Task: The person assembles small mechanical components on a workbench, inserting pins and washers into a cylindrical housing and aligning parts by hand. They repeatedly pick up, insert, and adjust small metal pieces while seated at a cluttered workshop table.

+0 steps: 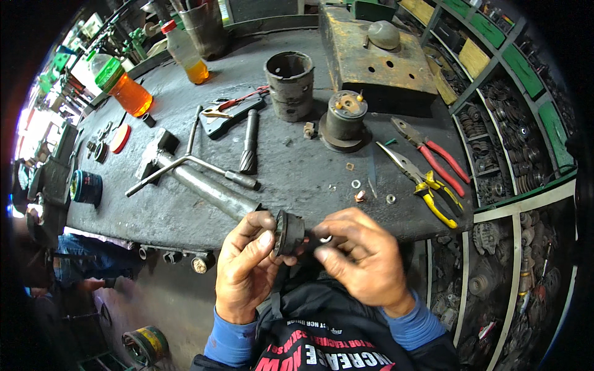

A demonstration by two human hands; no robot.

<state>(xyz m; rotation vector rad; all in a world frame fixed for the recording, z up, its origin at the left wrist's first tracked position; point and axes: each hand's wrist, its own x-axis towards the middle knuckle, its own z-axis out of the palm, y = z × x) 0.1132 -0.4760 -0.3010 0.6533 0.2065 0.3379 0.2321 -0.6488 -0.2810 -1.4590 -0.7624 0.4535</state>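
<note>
Near the bench's front edge my left hand (246,263) grips a dark round cap-shaped metal part (288,233), thumb and fingers about its rim. A reddish, copper-coloured tip shows on the part's right side. Close to that tip, my right hand (365,253) is closed in a pinch on a small shiny ring (326,239), which may be a nut or washer; the fingers partly cover it. On the bench just beyond lie a copper-coloured bolt (360,196) and loose washers (390,199).
Pliers with red handles (442,167) and yellow-black handles (436,198) lie right. A hammer (204,185), a bent wrench (192,162) and a splined shaft (249,142) lie left. Behind stand a metal cylinder (289,93), a flanged housing (344,123) and bottles of orange liquid (130,93).
</note>
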